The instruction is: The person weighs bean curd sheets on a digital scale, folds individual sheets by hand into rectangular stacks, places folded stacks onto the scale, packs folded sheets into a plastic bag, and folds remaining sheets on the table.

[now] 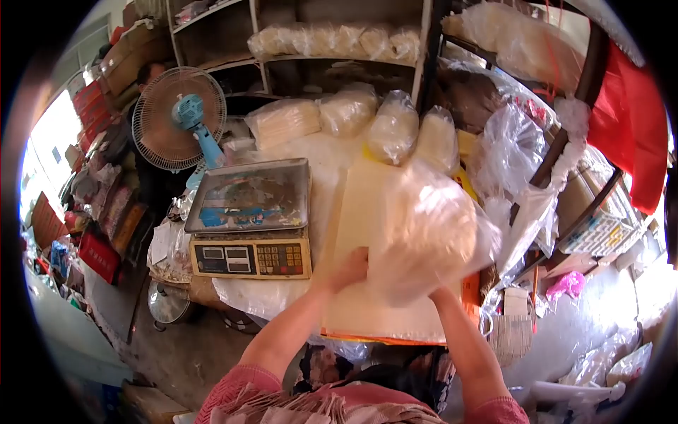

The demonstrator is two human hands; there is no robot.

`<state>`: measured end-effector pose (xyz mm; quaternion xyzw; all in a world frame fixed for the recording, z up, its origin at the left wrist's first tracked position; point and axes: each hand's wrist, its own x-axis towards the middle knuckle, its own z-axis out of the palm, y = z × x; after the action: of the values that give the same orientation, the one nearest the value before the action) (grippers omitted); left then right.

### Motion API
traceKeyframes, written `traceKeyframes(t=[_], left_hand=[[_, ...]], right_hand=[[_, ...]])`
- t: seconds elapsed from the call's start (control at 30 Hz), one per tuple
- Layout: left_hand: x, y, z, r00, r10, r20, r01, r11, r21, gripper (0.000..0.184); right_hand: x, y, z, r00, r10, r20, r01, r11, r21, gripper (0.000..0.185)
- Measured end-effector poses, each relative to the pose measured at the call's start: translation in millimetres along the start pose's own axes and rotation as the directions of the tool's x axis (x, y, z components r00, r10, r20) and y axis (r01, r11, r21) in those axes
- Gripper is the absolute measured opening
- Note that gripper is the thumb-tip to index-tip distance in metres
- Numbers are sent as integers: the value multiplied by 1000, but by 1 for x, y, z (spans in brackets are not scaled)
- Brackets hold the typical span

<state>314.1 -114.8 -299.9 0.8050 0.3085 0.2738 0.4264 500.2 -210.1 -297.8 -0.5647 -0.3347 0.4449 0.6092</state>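
Note:
A clear plastic bag (438, 226) with pale, cream-coloured contents is raised over a pale board (349, 219) on the table, blurred by motion. The kind of food or material inside cannot be made out. My left hand (350, 270) is closed at the bag's lower left edge. At its lower right, my right hand (439, 292) goes behind the bag and holds it from there, with most of its fingers hidden. To the left of my left hand stands a digital weighing scale (251, 219) with a worn metal pan and nothing on it.
Several filled clear bags (392, 131) line the table's back edge, with shelves (339, 62) of similar bags behind. A blue fan (189, 113) stands at the back left. Empty plastic bags (512, 152) hang from a rack at the right, near a red cloth (628, 127).

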Motion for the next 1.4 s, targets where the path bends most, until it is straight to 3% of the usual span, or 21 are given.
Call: traceKeyframes(t=[0.07,0.13,0.23,0.3,0.37,0.4,0.47,0.5,0.6,0.67,0.7,0.73,0.77,0.83,0.93,1.03,1.07,1.2,1.27,1.33,1.4], left_hand=[[5,-15,10,945,287,-160,-293,956,-15,23],[35,6,-12,978,160,-131,-144,982,124,22],[69,126,-70,888,275,-369,-195,951,241,17],[89,175,-97,654,702,-283,-655,712,253,18],[101,191,-95,275,958,-80,-836,280,472,25],[92,191,-96,310,951,17,-804,252,539,26],[61,190,-92,390,897,206,-735,168,657,29],[50,176,-88,311,924,224,-724,78,686,29],[1,133,-77,453,873,178,-665,198,720,33],[-38,121,-68,853,514,-91,-316,647,694,22],[-50,122,-73,981,189,-31,-133,789,600,24],[-62,126,-78,986,-150,72,93,855,510,28],[-72,120,-73,969,-215,121,193,966,173,29],[-88,97,-56,932,-245,267,353,783,-512,31],[-86,59,-13,990,139,23,-104,830,-547,30],[-90,26,25,973,179,145,-92,879,-468,26],[-93,31,25,988,34,153,42,885,-464,21],[-104,67,5,987,-154,-45,125,912,-390,17],[-104,64,10,930,232,-284,-221,973,69,19],[-98,58,18,761,563,-323,-401,799,448,23],[-98,52,19,824,499,-270,-350,822,449,14]], right_hand=[[-16,-28,1,987,-142,-75,150,982,113,15],[-22,-68,10,916,-361,-173,380,920,94,15],[-17,-127,25,630,-728,-270,646,685,-337,14],[-29,-145,24,458,-859,-227,625,493,-606,14],[-45,-138,14,474,-871,-130,585,422,-693,14],[-52,-122,6,574,-815,-79,581,474,-661,12],[-67,-96,0,494,-821,288,706,185,-684,20],[-77,-83,-3,478,-767,427,722,67,-688,21],[-105,-53,1,651,-583,487,691,188,-698,9],[-122,-60,4,720,-458,522,671,266,-692,14],[-128,-69,9,733,-401,550,670,287,-684,16],[-128,-71,14,700,-423,575,701,256,-665,19],[-129,-73,16,670,-438,599,726,223,-650,21],[-127,-77,23,546,-468,695,815,105,-570,24],[-116,-91,46,270,-447,853,930,-107,-350,29],[-96,-88,66,123,-467,876,949,-201,-241,26],[-86,-82,65,273,-407,872,953,-12,-304,24],[-71,-71,56,647,-397,651,738,115,-665,15],[-63,-64,52,748,-320,582,659,252,-708,12],[-61,-64,54,791,-299,534,610,320,-725,6],[-72,-75,59,783,-319,533,620,453,-640,6]])
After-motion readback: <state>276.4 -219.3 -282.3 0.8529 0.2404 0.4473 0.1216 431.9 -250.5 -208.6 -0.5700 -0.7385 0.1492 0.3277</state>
